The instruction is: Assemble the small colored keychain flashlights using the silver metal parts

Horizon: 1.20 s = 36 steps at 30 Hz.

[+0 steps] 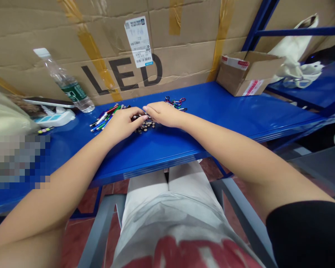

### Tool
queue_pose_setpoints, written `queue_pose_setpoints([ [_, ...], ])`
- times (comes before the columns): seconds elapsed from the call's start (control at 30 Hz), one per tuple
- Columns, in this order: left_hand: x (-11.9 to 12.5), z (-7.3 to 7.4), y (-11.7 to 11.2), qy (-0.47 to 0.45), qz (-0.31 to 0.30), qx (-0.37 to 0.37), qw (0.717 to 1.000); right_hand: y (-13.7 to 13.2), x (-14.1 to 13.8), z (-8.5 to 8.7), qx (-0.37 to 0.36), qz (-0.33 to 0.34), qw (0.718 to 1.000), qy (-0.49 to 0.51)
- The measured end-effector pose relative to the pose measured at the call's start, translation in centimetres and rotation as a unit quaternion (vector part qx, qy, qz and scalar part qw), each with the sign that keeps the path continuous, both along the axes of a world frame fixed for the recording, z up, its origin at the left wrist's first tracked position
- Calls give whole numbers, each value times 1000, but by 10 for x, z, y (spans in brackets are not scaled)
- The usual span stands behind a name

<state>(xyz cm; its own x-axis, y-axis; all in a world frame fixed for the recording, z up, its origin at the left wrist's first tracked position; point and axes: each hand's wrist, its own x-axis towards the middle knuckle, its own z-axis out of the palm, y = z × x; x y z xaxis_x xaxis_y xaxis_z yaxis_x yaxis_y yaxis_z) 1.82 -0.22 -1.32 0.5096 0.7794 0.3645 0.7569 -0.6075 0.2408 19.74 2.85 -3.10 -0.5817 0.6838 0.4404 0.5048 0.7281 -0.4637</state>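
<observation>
Several small round metal pieces (145,129) lie in a loose pile on the blue table. My left hand (124,121) curves around the pile's left side, thumb and forefinger apart, with dark small pieces showing in the gap. From the right, my right hand (164,113) cups over the same pile, its thumb stretched out and its other fingertips partly hidden. Both hands nearly meet at the fingertips. Beside my left wrist lies a heap of coloured metal tubes (103,118) in red, green, blue and silver. Coloured carabiners (181,100) lie just behind my right hand.
A plastic bottle (75,91) leans against a large cardboard box (184,56) marked LED. At the left are a white power strip (58,118) and a pale bag (8,115). A small open carton (245,74) stands at the right, near a blue metal frame (301,32).
</observation>
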Motion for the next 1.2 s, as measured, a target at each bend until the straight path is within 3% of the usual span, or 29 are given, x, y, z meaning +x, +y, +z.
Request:
queue_pose_setpoints([
  [0.23, -6, 5, 4, 63, 18, 31, 997, 7, 7, 0, 32, -54, 997, -51],
  [0.4, -12, 12, 6, 58, 44, 50, 996, 10, 14, 4, 36, -89, 993, -67],
  [0.8, -35, 14, 21, 30, 36, 92, 995, 15, 25, 8, 41, -113, 988, -94],
  [0.97, -49, 18, 27, 9, 79, 73, 994, 10, 26, 12, 35, -109, 987, -109],
  [1.2, -88, 14, 46, 27, 158, 1, 987, 4, 20, 10, -10, -77, 983, -169],
])
